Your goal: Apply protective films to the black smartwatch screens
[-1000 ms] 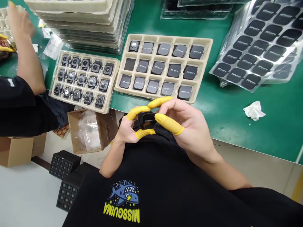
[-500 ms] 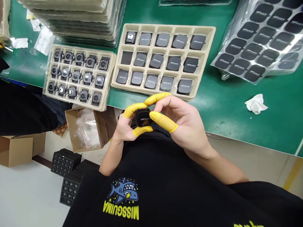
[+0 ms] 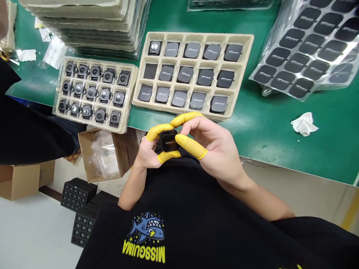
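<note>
At the table's front edge, my left hand [image 3: 147,152] grips a black smartwatch [image 3: 166,144] between its yellow-cotted thumb and finger. The square face points up, covered by a glossy black film with pale lettering. My right hand [image 3: 214,147] is closed at the watch's right side, its yellow-cotted thumb on the edge of the face. Whether that thumb pinches the film or the watch body, I cannot tell. Just beyond lies a beige tray [image 3: 179,110] of watches, most of them with lettered black faces; one upper-left watch [image 3: 154,48] shows a round light sensor.
Left of it, a second tray [image 3: 92,89] holds watches with their sensor backs up. Stacked trays [image 3: 103,26] rise behind. Sheets of lettered black films [image 3: 297,61] lie at right, near crumpled tissue [image 3: 304,124]. Below stands an open carton [image 3: 84,157]; a person's dark sleeve [image 3: 30,130] is at left.
Both hands keep their hold around the watch. The glare on its face has shifted, dimming the lettering, and the right thumb sits slightly further left. The camera view has shifted a little.
</note>
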